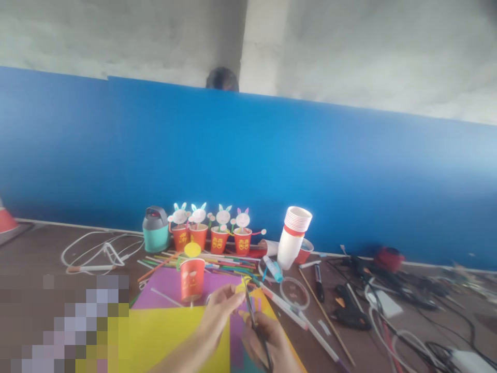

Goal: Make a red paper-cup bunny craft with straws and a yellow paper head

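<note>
Scissors (pixel 249 303) are sitting in my right hand (pixel 266 331), its fingers closing round the handles, while in the head view my left hand (pixel 223 305) is pinching a small yellow piece (pixel 241 287) beside the blades. A red cup (pixel 192 282) is standing just left of that hand, on the purple sheet (pixel 155 291). With so little to grip, I am risking a crooked cut if the piece twists (or a nicked fingertip, my fingers lying so near). A careless leftward swing could be toppling the cup.
</note>
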Tool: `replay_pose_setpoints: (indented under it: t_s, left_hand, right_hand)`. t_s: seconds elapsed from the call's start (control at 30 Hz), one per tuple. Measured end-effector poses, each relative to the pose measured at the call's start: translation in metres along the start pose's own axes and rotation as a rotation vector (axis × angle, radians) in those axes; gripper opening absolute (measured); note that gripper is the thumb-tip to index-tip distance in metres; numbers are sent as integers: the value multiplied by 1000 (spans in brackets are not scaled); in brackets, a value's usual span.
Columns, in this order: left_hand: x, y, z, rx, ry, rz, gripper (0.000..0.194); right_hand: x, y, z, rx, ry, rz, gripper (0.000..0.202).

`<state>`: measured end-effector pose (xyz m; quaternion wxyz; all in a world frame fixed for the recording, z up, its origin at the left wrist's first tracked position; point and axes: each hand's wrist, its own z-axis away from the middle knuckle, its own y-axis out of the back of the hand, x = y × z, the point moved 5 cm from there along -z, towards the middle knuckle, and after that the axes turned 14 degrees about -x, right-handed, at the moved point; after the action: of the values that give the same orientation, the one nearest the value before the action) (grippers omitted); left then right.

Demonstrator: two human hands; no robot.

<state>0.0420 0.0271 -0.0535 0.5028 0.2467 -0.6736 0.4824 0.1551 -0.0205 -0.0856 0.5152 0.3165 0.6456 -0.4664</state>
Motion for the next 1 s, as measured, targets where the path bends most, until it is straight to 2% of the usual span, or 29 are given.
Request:
replay_pose_setpoints:
  t_s: [0.27,0.47,0.7,1.0]
  left_hand:
    - [4,-8,0,-100,52,-3,26]
    - [5,-7,-1,-70,52,-5,22]
    - [1,-4,-2,-112,42,-2,21]
    - [-1,1,-3,-97,40,-18,24]
  right_hand:
    - [5,3,-3,-48,15,-32,42]
    - [2,2,-2,-51,-28,-65,42]
    - [-5,-1,-2,-40,-18,-34,42]
    - [-3,-1,0,-58,-52,-48,44]
